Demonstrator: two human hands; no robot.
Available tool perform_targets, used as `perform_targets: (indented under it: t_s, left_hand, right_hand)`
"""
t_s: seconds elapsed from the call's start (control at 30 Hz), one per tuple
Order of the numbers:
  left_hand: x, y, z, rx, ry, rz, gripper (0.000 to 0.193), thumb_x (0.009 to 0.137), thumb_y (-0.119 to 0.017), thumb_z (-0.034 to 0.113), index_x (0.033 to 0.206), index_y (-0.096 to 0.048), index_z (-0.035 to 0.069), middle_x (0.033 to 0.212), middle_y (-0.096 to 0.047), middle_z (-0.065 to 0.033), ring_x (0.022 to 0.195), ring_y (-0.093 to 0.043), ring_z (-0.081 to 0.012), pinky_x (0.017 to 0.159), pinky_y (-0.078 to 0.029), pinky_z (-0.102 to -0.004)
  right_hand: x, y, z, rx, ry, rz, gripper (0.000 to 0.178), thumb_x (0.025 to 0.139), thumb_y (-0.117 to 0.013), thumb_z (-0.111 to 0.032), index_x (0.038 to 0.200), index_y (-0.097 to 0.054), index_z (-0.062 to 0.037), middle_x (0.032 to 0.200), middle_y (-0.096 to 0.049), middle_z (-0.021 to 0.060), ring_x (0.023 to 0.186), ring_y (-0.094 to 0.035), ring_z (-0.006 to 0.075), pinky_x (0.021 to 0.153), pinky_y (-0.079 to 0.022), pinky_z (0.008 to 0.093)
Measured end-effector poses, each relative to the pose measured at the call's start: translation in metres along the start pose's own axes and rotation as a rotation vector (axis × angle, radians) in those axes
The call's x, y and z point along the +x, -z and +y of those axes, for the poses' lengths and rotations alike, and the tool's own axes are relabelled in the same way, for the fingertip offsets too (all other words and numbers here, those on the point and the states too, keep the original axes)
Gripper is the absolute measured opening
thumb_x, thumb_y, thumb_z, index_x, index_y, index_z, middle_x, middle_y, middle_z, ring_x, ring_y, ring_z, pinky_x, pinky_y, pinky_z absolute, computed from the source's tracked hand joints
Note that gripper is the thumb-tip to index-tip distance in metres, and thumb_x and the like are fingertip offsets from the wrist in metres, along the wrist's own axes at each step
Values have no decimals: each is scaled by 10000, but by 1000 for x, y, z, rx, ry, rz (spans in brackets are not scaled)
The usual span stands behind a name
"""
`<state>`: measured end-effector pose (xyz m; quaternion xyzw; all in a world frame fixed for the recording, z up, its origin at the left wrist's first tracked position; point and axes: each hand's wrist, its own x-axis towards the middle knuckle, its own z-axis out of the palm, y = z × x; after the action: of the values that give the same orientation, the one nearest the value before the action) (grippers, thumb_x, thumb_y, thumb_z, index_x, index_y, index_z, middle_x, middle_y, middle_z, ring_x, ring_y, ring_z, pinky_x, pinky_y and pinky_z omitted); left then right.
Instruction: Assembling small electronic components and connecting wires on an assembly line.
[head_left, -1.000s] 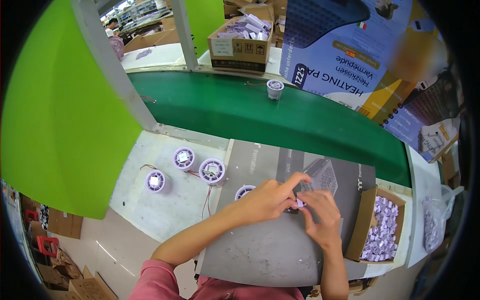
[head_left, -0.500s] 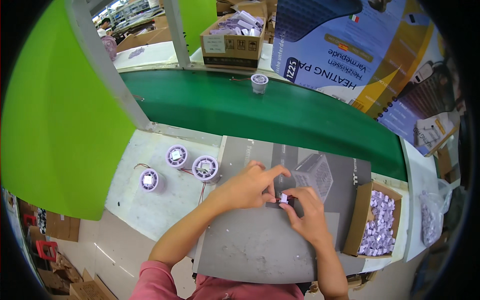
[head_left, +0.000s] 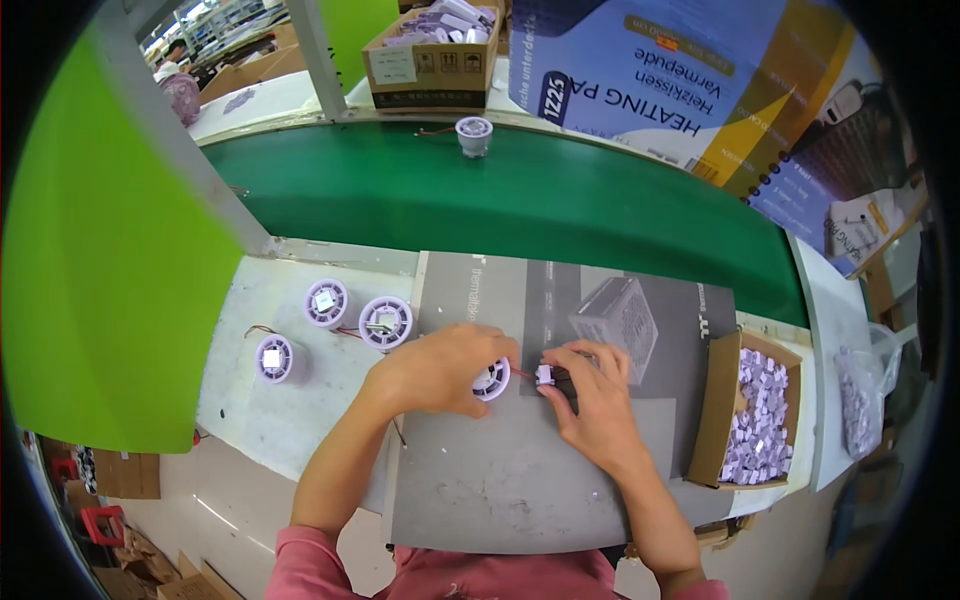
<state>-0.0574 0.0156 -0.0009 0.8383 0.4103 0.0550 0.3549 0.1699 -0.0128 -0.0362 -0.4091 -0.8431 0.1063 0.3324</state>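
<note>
My left hand (head_left: 435, 368) is curled around a lilac round cup-like housing (head_left: 491, 381) with a spoked face, partly hidden by the fingers. Red wire (head_left: 520, 373) runs from it toward a small lilac plastic piece (head_left: 545, 375). That piece is pinched between thumb and fingertips of my right hand (head_left: 597, 400), just above the grey cardboard sheet (head_left: 520, 490). Left of my left hand stand three similar housings: one (head_left: 386, 323) close by, another (head_left: 326, 303) behind it, and a third (head_left: 277, 359) farther left. Pale square pieces show in their centres.
An open carton (head_left: 716, 410) of small lilac pieces stands at the right. Beyond the sheet runs a green belt (head_left: 480, 200) carrying one housing (head_left: 474, 137). A carton (head_left: 430, 98) of lilac parts and a large printed box (head_left: 620, 90) stand behind; a green panel (head_left: 130, 260) rises at left.
My left hand has shifted left from beside the small piece and now grips a round housing. The right hand, still pinching the small piece, has moved slightly left. The whole view has shifted a little.
</note>
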Motion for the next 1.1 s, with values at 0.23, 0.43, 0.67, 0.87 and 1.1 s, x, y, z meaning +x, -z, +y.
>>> perform_targets:
  t_s: [0.23,0.43,0.67,0.87,1.1]
  left_hand:
    - [6,-7,7,-60,90,233,581,581,-861,149,1069,-555,70,955,-671,-135,878,-647,-355,754,-512,-395]
    - [12,3,3,-178,-115,181,527,585,-845,130,1059,-620,82,956,-686,-101,885,-655,-320,773,-519,-357]
    - [19,0,8,-404,-47,202,550,597,-871,93,1090,-631,54,993,-696,-52,909,-669,-125,821,-526,-261]
    - [20,-1,12,-636,-61,151,575,579,-889,71,1085,-621,21,1008,-694,-57,922,-665,-116,856,-529,-263]
    - [23,-4,16,-540,-43,207,581,573,-885,48,1087,-618,10,1034,-696,-68,942,-665,-124,867,-527,-271]
  right_hand:
    - [-1,-3,3,48,-24,-4,383,738,-742,-35,1096,-606,-52,1005,-654,69,1028,-578,260,929,-364,440]
    - [-2,2,11,183,-26,72,317,721,-774,-40,1012,-647,-52,967,-685,70,885,-629,252,800,-443,369]
    - [-5,7,9,371,-204,190,249,714,-797,-19,947,-712,-11,950,-729,111,777,-703,224,700,-557,306]
    - [-5,13,8,462,-230,261,234,720,-778,29,949,-735,3,974,-733,135,858,-712,235,754,-561,309]
    - [-4,21,8,420,-177,241,248,707,-749,86,942,-739,7,956,-733,135,877,-708,237,773,-559,311]
